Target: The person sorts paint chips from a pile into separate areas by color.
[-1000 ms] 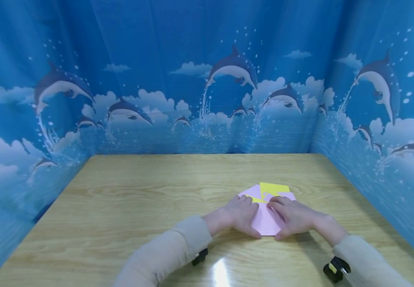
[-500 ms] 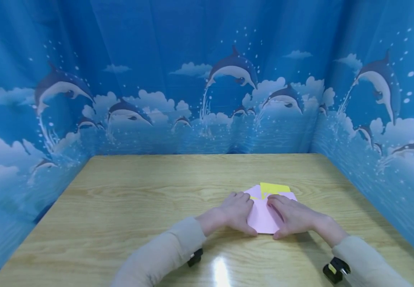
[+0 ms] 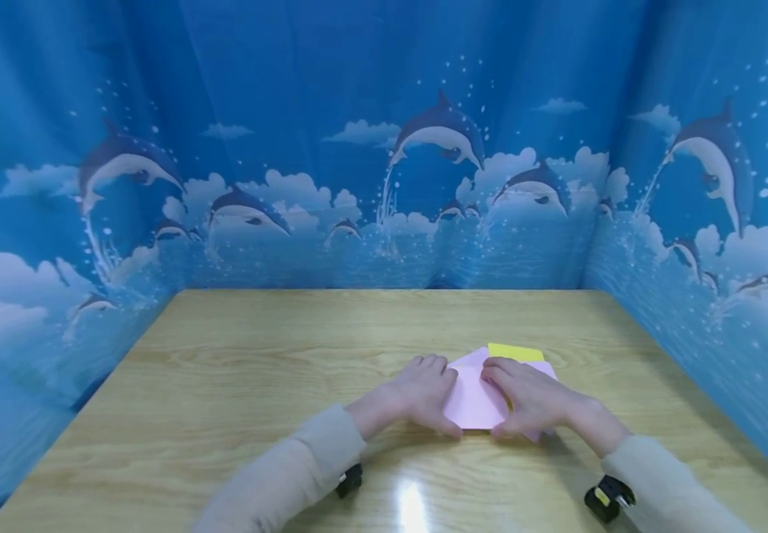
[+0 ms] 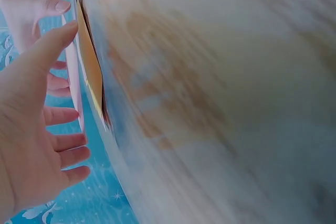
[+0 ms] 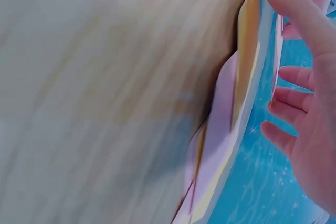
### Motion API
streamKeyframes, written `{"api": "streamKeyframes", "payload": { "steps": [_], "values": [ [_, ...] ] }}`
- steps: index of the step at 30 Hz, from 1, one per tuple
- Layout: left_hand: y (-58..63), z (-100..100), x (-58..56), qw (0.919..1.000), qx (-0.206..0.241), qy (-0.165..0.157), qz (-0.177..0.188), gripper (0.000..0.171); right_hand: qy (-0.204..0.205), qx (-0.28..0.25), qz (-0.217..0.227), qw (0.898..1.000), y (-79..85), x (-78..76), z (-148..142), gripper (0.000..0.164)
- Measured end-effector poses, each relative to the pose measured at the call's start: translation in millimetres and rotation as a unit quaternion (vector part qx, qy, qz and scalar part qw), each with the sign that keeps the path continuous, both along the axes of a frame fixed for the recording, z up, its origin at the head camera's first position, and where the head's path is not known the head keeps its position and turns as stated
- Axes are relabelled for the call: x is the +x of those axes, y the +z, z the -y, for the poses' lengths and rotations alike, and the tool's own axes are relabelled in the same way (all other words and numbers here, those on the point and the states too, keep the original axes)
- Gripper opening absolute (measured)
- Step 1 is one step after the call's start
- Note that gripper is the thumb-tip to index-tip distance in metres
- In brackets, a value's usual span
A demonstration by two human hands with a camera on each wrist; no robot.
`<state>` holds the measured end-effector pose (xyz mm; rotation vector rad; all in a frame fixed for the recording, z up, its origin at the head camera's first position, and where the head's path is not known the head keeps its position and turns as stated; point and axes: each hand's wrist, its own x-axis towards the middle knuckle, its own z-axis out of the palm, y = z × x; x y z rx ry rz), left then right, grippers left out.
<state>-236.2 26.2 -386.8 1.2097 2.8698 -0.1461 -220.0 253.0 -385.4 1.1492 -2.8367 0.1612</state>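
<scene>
A flat pink sheet of paper (image 3: 473,400) spans the space between both hands in the head view. My left hand (image 3: 424,392) holds its left side, thumb at the near edge and fingers towards the far corner. My right hand (image 3: 533,396) holds the opposite side the same way. Both wrist views show the sheet edge-on, raised a little above a loose pile of pink and yellow paper pieces. A yellow piece (image 3: 516,352) sticks out behind the sheet, and another yellow piece (image 5: 248,51) lies on a pink piece (image 5: 219,93). Much of the pile is hidden under the sheet.
The pile lies on a wood-grain table (image 3: 257,355), right of its middle. A blue curtain (image 3: 331,89) printed with dolphins surrounds the back and sides. Dark camera mounts hang under each wrist, one being the right mount (image 3: 609,497).
Both hands have shifted left with the pink sheet, which now covers the yellow showing between them earlier. Some pink of the pile now shows below the right hand. The head view has tilted slightly.
</scene>
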Motion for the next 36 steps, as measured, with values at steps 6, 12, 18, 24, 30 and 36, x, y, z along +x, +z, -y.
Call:
{"api": "streamKeyframes", "payload": {
  "steps": [6, 12, 18, 24, 30, 36],
  "values": [
    [2.3, 11.1, -3.3, 0.9999, 0.004, 0.01, -0.01, 0.091, 0.028, -0.007, -0.029, 0.999, 4.1, -7.4, 12.6, 0.076],
    [4.8, 24.7, -6.5, 0.9996, 0.018, 0.01, -0.018, 0.089, 0.029, -0.008, -0.034, 0.999, 6.1, -13.7, 24.3, 0.078],
    [10.0, 39.1, -8.8, 0.9992, 0.037, 0.012, -0.013, 0.088, 0.038, -0.011, -0.037, 0.999, 9.8, -19.9, 37.7, 0.078],
    [14.7, 51.2, -11.1, 0.9989, 0.031, 0.015, -0.033, 0.085, 0.041, -0.005, -0.031, 0.999, 15.7, -24.9, 51.2, 0.077],
    [18.9, 64.6, -12.5, 0.9988, 0.036, 0.021, -0.026, 0.082, 0.035, 0.0, -0.01, 0.999, 17.8, -29.1, 64.2, 0.078],
    [20.5, 78.5, -15.1, 0.9988, 0.039, 0.023, -0.018, 0.08, 0.037, -0.014, 0.003, 0.999, 19.3, -32.5, 76.5, 0.078]
  ]
}}
